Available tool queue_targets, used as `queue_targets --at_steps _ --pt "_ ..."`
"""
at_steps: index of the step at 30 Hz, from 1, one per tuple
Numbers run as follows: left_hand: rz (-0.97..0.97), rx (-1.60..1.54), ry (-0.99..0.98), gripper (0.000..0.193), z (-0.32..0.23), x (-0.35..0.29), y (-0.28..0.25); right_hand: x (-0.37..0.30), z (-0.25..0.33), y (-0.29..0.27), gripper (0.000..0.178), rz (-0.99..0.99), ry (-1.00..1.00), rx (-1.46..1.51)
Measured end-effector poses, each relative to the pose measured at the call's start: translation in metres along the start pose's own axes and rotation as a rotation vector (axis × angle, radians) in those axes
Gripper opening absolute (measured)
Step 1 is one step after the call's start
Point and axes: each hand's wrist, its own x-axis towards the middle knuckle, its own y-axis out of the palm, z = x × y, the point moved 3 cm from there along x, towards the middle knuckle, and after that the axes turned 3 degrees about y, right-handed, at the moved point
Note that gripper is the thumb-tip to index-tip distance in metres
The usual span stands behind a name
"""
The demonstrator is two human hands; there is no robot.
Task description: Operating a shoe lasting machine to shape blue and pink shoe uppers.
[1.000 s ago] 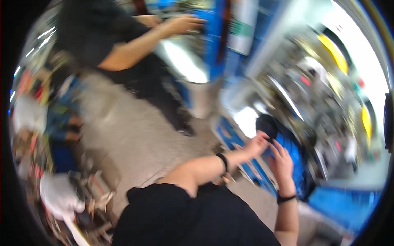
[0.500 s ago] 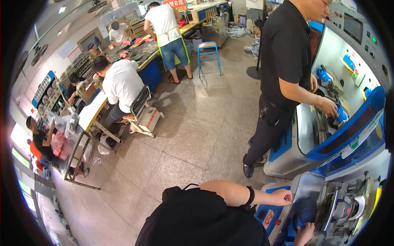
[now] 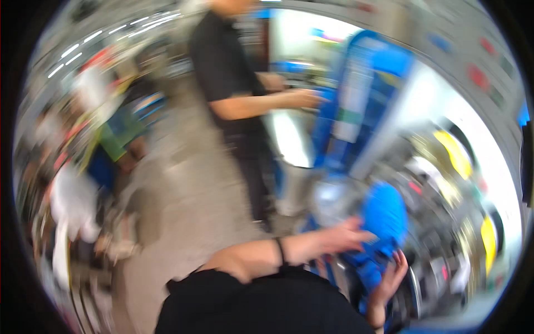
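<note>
A bright blue shoe upper [image 3: 385,214], blurred by motion, is raised at the lower right, in front of a machine. At its left side, my left hand [image 3: 350,235] grips it with the thumb over the near edge. My right hand [image 3: 389,278] is curled against its lower end, the fingertips touching the rim. More blue shows between my wrists, and the blur hides whether it belongs to the same upper.
The machine [image 3: 434,183] on the right has metal clamps and yellow curved parts [image 3: 453,153]. Beyond a raised blue guard [image 3: 356,94], a co-worker in black [image 3: 225,67] works at another machine. People at benches are smeared on the left.
My view has swung to the right. The upper, darker and lower before, is now raised between my hands. My left hand has come from the machine's edge onto it.
</note>
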Motion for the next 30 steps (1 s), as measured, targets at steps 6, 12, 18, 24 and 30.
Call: queue_targets --at_steps 6,12,18,24,30 --pt "0.243 -0.019 0.011 0.046 0.004 0.034 0.076 -0.011 0.060 -0.052 0.030 0.045 -0.649 -0.434" --pt "0.460 -0.033 -0.042 0.036 0.011 0.050 0.102 0.031 0.091 -0.157 0.026 -0.459 -0.575 -0.691" --pt "0.420 0.026 -0.142 0.033 0.034 0.040 0.090 0.149 0.087 -0.276 0.015 -0.663 -0.454 -0.845" --pt "0.252 0.094 -0.096 0.027 0.036 0.024 0.052 0.224 0.066 -0.322 0.024 -0.611 -0.404 -0.670" --pt "-0.125 -0.033 -0.103 0.026 0.040 -0.020 -0.025 0.159 0.031 -0.327 0.023 -1.252 -0.464 -0.912"
